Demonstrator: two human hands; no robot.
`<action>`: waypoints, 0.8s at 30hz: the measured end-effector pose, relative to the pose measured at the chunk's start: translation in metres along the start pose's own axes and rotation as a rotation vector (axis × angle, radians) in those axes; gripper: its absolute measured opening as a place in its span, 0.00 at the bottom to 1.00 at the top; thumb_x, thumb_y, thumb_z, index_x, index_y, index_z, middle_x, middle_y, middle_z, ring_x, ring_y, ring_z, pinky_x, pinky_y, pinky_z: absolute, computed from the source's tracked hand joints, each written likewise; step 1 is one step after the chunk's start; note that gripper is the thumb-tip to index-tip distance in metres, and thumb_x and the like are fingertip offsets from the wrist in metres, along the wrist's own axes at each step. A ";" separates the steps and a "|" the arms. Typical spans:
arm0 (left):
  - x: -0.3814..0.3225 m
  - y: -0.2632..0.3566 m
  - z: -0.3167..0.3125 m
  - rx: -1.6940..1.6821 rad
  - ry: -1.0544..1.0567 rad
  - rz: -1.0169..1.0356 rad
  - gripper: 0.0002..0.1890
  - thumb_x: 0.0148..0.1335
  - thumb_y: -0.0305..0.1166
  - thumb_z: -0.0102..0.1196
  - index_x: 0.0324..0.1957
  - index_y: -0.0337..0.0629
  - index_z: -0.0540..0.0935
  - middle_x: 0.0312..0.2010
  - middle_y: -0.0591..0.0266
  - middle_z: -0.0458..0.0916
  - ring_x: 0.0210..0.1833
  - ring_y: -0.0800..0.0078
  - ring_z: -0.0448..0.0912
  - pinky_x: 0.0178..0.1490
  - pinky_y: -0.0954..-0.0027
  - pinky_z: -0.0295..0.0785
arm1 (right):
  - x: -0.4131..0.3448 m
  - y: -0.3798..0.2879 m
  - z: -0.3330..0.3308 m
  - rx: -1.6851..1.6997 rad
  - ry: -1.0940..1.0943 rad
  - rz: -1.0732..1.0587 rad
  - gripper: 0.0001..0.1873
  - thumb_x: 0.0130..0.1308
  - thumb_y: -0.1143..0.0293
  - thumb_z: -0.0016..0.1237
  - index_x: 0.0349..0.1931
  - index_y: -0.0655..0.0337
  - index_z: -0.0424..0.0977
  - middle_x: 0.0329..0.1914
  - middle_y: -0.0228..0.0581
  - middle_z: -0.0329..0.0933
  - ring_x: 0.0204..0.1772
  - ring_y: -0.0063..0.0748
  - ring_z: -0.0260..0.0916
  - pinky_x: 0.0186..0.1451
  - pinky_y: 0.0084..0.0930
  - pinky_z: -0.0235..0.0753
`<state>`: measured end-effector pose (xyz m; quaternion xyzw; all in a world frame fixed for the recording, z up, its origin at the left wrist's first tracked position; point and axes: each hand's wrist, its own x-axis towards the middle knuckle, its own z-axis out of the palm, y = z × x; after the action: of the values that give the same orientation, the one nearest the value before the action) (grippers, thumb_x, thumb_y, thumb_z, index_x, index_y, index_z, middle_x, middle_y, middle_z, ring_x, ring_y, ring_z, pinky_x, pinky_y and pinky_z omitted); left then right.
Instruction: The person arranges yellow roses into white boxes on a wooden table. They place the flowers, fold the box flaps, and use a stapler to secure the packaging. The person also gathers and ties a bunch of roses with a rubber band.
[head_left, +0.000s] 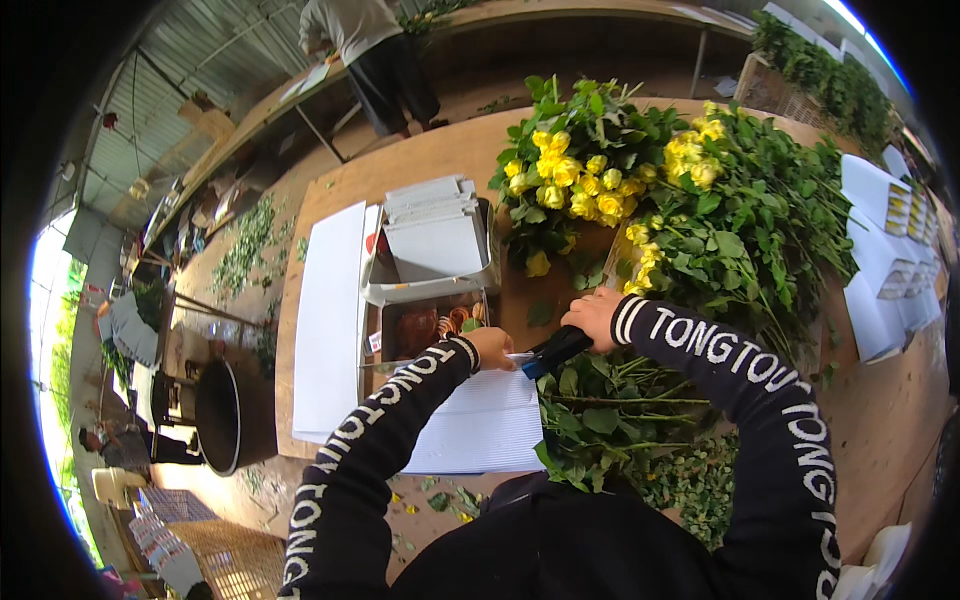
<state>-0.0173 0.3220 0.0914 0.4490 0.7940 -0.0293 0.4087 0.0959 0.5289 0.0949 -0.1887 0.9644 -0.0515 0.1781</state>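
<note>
My right hand grips a black and blue stapler, its nose at the edge of white corrugated wrapping paper. At that same edge my left hand pinches the paper between thumb and fingers. The paper lies folded close to my body, and no flower heads show inside it. Leafy green stems stick out from its right side below the stapler. Just beyond my left hand is an open box with rubber bands and a brown bag in it.
A white bin holds stacked card pieces beside large white sheets. Yellow roses and leafy stems are heaped at the back right. White wrapped bundles lie far right. A black tub stands left; a person stands beyond the table.
</note>
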 end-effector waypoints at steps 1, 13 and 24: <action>-0.005 0.002 0.000 0.111 0.155 0.049 0.19 0.44 0.44 0.59 0.38 0.47 0.78 0.41 0.58 0.75 0.48 0.63 0.71 0.50 0.62 0.64 | -0.009 0.003 -0.003 -0.026 -0.009 0.058 0.20 0.43 0.61 0.52 0.40 0.53 0.69 0.43 0.37 0.69 0.50 0.38 0.65 0.46 0.36 0.67; -0.134 0.051 0.139 0.221 0.849 0.297 0.26 0.41 0.42 0.62 0.41 0.42 0.68 0.38 0.61 0.68 0.44 0.64 0.67 0.47 0.67 0.62 | -0.111 -0.247 0.079 1.684 0.618 0.583 0.13 0.52 0.71 0.50 0.37 0.67 0.69 0.28 0.35 0.72 0.33 0.25 0.68 0.36 0.25 0.68; -0.118 0.055 0.165 0.470 0.994 0.365 0.04 0.49 0.28 0.47 0.28 0.44 0.72 0.29 0.64 0.69 0.36 0.70 0.69 0.41 0.70 0.62 | -0.059 -0.244 0.145 1.197 0.549 0.912 0.17 0.47 0.66 0.48 0.37 0.67 0.68 0.24 0.44 0.72 0.28 0.40 0.69 0.34 0.29 0.68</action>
<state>0.1571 0.2051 0.0789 0.6172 0.7725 0.0808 -0.1256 0.2836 0.3214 0.0194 0.3712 0.7646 -0.5267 0.0091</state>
